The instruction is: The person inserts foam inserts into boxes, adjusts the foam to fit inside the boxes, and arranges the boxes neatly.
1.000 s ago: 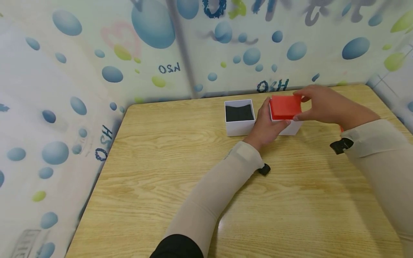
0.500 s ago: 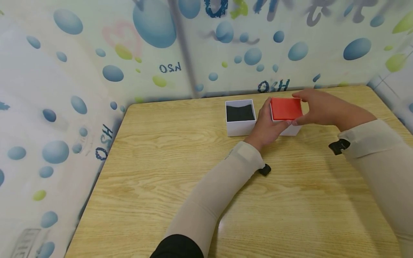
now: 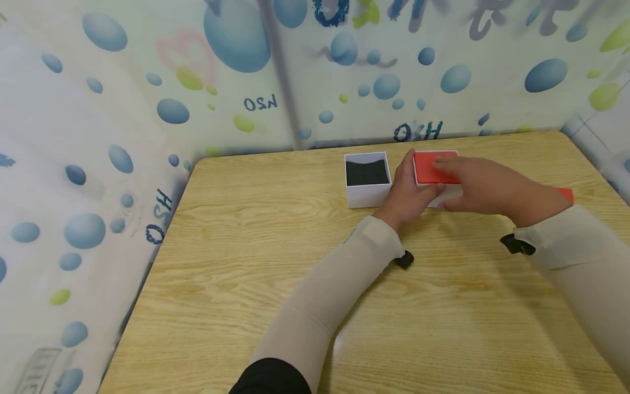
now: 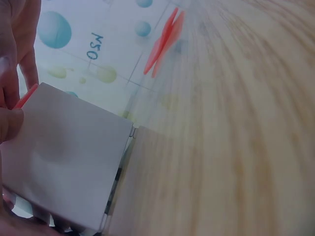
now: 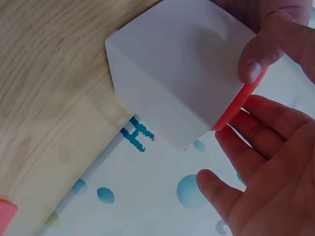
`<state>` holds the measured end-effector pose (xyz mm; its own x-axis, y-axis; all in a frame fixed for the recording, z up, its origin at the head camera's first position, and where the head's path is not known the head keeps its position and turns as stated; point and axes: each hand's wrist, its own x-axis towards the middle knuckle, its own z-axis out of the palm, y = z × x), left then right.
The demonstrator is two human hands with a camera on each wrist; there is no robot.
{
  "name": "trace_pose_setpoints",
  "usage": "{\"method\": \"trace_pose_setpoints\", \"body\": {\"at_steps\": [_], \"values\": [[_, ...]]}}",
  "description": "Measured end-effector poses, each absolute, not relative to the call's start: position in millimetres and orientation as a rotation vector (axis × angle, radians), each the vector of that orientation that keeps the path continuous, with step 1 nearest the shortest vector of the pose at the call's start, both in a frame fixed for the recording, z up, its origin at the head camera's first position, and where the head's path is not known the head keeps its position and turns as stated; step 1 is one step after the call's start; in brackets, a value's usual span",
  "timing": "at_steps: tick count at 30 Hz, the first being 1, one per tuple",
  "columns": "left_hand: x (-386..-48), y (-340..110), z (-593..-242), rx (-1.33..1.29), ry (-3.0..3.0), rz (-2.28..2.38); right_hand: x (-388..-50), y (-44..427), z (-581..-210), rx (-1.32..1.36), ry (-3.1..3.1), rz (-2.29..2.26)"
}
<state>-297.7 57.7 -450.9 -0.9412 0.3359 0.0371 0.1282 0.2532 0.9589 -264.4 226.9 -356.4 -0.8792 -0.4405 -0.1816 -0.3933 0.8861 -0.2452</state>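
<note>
My left hand (image 3: 406,194) grips a white box (image 3: 448,191), its thumb on the front wall and its fingers along the left side. A red flat piece (image 3: 424,167), perhaps folded cloth or paper, sits in the top of that box, its edge showing above the rim in the right wrist view. My right hand (image 3: 484,183) lies over it with straight fingers that touch the red surface. In the right wrist view the fingers (image 5: 251,140) are extended along the red edge. Close to the left hand stands a second white box (image 3: 366,196) with a black piece (image 3: 366,173) inside.
Another red piece (image 3: 566,195) lies on the wooden table (image 3: 246,262) at the right, partly behind my right wrist; the left wrist view shows it as a thin red shape (image 4: 165,44). A patterned wall (image 3: 305,82) rises behind the table's back edge.
The red piece has gone down into the white box. My right hand has let go of its edge and moved left onto its top. My left hand has stayed in place.
</note>
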Motion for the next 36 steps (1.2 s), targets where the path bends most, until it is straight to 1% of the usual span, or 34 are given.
{"method": "trace_pose_setpoints", "body": {"at_steps": [6, 36], "values": [[-297.5, 57.9, -451.1, 0.449, 2.372, 1.753, -259.0, 224.3, -359.8, -0.701, 2.816, -0.207], [-296.8, 58.6, -451.0, 0.426, 2.377, 1.738, -265.8, 221.4, -377.2, -0.623, 2.811, -0.217]]}}
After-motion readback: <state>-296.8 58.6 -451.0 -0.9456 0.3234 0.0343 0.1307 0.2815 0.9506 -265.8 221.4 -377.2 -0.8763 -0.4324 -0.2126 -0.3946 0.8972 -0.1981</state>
